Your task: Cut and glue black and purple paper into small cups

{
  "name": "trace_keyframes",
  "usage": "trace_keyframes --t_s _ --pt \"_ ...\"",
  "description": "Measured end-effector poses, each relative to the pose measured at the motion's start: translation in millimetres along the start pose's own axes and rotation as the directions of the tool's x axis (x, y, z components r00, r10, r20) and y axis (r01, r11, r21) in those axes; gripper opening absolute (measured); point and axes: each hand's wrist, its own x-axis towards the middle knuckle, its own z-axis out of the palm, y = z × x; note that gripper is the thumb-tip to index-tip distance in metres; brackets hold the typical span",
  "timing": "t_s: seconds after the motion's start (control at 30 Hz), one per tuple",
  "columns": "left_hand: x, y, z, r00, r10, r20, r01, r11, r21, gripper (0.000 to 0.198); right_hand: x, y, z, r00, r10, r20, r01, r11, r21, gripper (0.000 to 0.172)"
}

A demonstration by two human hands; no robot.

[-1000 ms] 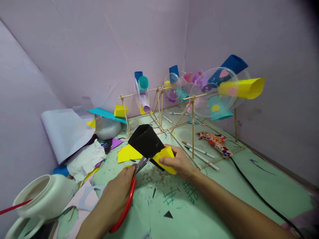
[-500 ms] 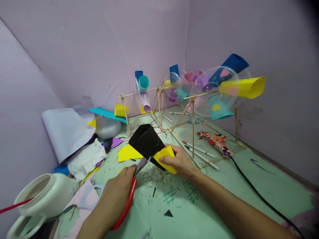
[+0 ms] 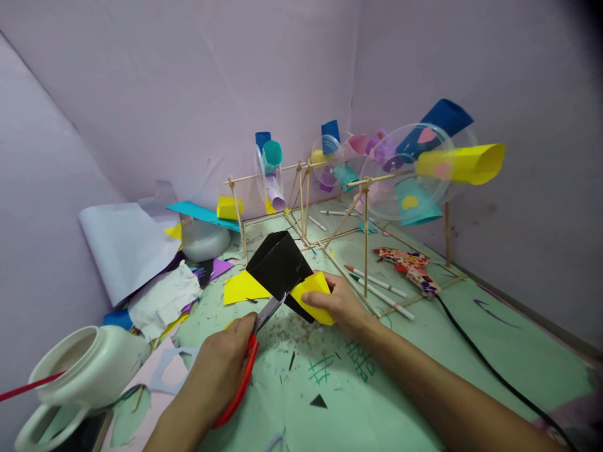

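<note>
Scissors, red-handled, lay in the grasp of the left hand, its fingers curled round the handles, partly hidden from view. Clock centre taken as the black paper tube, which was held above the green table covering, open end toward 11 o'clock. Blades came up from 7 o'clock, tips at the tube's lower edge beside a folded yellow paper piece; depth of any cut could not be told. Right hand, at 4 o'clock, pinched the yellow piece against the tube, thumb on top, other fingers mostly hidden behind. A flat yellow sheet lay at 8 o'clock, partly behind the tube; a white jug stood farther out that way. Black triangular scrap: between 5 and 6 o'clock. Patterned glue gun, corded, lay at 3 o'clock; a large clear wheel bearing coloured paper tubes stood at 2 o'clock
</note>
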Motion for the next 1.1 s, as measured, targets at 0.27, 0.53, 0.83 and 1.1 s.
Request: trace_keyframes --t_s 0.27,0.53,0.83,1.1 --pt "0 -4 1.7 0.996 0.074 -0.053 -0.079 0.993 -0.093 0.028 1 2 0 0.999 0.017 -0.027 -0.018 1.0 -0.022 0.02" --pt "2 -9 6.3 0.994 0.078 -0.075 -0.089 0.985 -0.15 0.031 1 3 1 0.999 0.036 0.008 -0.036 0.997 -0.073 0.022" --pt "5 -1 13.8 0.999 0.01 -0.053 -0.014 0.997 -0.073 0.044 -1 8 5 0.999 -0.026 0.031 0.032 0.975 -0.219 0.019" --pt "10 -2 11.9 1.0 0.006 -0.011 -0.005 0.996 0.086 0.043 -2 9 6 1.0 0.016 0.01 -0.013 0.978 -0.208 0.02"
